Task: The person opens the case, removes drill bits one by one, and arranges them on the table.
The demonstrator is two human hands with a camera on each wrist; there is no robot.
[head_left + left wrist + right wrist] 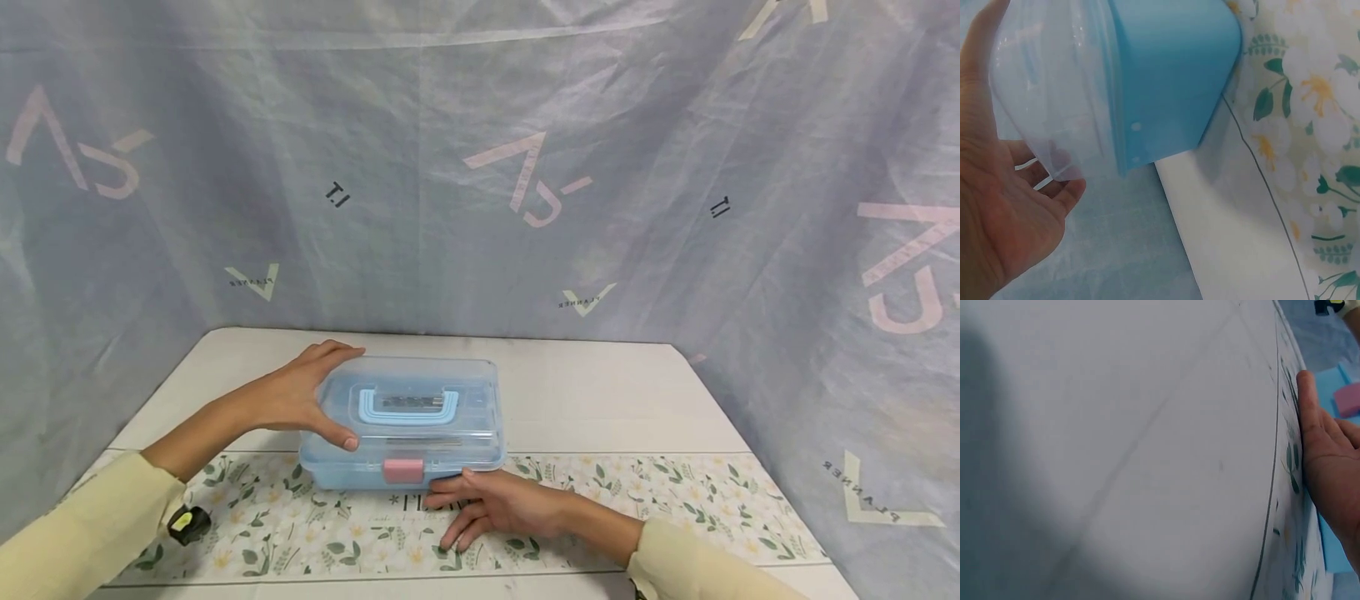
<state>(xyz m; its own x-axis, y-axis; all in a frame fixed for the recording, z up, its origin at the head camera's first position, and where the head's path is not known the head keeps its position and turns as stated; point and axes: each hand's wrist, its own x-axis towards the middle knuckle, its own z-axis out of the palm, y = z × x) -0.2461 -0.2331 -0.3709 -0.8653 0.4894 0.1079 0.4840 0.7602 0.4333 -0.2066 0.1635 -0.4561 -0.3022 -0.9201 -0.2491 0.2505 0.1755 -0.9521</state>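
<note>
A light blue plastic box with a clear lid, a blue carry handle and a pink latch stands on the white table. My left hand grips the lid's left end, thumb on the front edge and fingers round the back corner. The left wrist view shows that hand behind the clear lid and the blue base. My right hand lies flat on the floral mat just in front of the box, fingers straight, near the latch. The right wrist view shows the right hand beside the pink latch.
Blue-grey printed fabric walls the table in at the back and both sides. The floral mat runs along the table's front half. A small black and yellow object sits by my left sleeve.
</note>
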